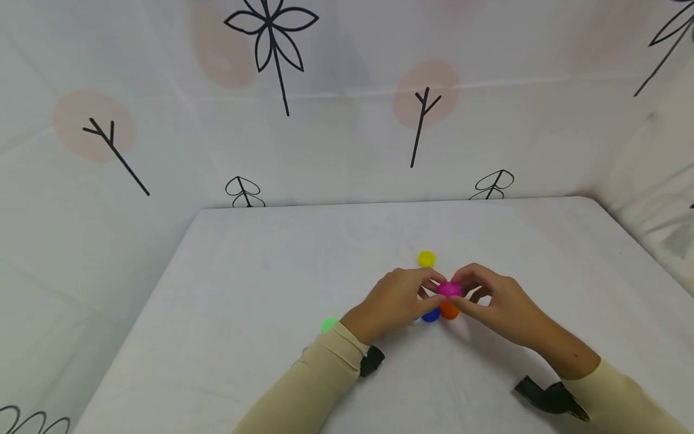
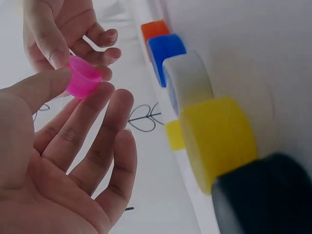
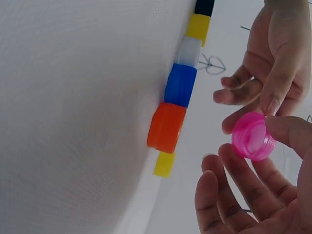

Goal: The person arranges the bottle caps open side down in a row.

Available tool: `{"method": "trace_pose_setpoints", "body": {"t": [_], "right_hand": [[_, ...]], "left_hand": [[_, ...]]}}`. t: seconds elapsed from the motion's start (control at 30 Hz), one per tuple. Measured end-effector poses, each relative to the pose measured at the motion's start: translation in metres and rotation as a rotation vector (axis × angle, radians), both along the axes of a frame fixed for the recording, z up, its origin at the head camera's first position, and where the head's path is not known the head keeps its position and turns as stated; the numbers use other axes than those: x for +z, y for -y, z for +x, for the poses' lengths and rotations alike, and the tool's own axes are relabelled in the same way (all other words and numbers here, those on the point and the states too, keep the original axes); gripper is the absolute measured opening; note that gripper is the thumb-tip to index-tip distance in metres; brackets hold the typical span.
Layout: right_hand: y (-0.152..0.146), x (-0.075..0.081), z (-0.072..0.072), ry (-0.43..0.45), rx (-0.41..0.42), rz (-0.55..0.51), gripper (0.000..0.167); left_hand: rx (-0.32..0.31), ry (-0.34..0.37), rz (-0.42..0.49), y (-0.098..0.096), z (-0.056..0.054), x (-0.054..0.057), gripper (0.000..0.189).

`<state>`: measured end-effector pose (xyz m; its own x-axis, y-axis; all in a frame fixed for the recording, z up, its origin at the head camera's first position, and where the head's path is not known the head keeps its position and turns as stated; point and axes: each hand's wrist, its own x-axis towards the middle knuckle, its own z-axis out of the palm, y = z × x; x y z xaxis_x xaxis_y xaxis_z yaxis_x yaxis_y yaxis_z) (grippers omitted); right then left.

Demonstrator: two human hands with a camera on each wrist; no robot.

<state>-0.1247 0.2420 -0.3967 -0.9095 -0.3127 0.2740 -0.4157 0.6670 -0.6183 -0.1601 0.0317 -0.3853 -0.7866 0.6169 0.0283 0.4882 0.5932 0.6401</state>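
Observation:
A small pink bottle cap [image 1: 449, 290] is held above the table between both hands. My left hand [image 1: 400, 299] pinches its left side between thumb and fingers. From the right, my right hand [image 1: 496, 301] pinches the other side. The cap's hollow inside [image 3: 256, 139] shows in the right wrist view. Below the hands stands a row of caps on the cloth: orange [image 3: 166, 127], blue [image 3: 180, 85], whitish [image 3: 189, 51], yellow [image 2: 219, 144] and black [image 2: 265, 195]. In the head view the left hand and forearm cover part of this row.
Another yellow cap [image 1: 426, 259] lies on the table farther back, beyond the hands. A light green cap [image 1: 329, 325] is partly covered by the left forearm. White cloth covers the table [image 1: 260, 265]. Behind it hangs a patterned white backdrop [image 1: 347, 138].

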Motion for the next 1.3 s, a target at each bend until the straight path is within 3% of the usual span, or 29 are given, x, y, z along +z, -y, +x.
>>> {"method": "trace_pose_setpoints", "body": {"t": [0.17,0.33,0.47,0.67,0.8,1.03,1.3], "right_hand": [[-0.007,-0.005,0.001,0.013,0.037,0.001,0.032],[-0.013,-0.010,0.000,0.042,0.071,0.036,0.033],[-0.018,-0.010,0.000,0.010,0.081,0.057,0.037],[-0.024,-0.010,-0.005,-0.013,0.073,0.079,0.038],[-0.028,-0.010,-0.008,-0.007,0.036,0.095,0.036],[-0.033,-0.012,-0.013,0.113,-0.002,0.142,0.033],[-0.040,-0.012,-0.015,0.154,0.002,0.158,0.032]], "left_hand": [[-0.033,0.005,-0.042,-0.003,0.001,-0.003,0.033],[-0.107,-0.005,-0.102,-0.006,0.001,-0.007,0.038],[-0.124,-0.081,-0.146,-0.011,0.002,-0.009,0.038],[-0.071,-0.238,-0.253,-0.021,0.005,-0.010,0.038],[-0.056,-0.289,-0.298,-0.031,0.005,-0.009,0.038],[-0.033,-0.250,-0.325,-0.041,0.001,-0.014,0.034],[-0.053,-0.205,-0.338,-0.046,0.002,-0.016,0.034]]}}
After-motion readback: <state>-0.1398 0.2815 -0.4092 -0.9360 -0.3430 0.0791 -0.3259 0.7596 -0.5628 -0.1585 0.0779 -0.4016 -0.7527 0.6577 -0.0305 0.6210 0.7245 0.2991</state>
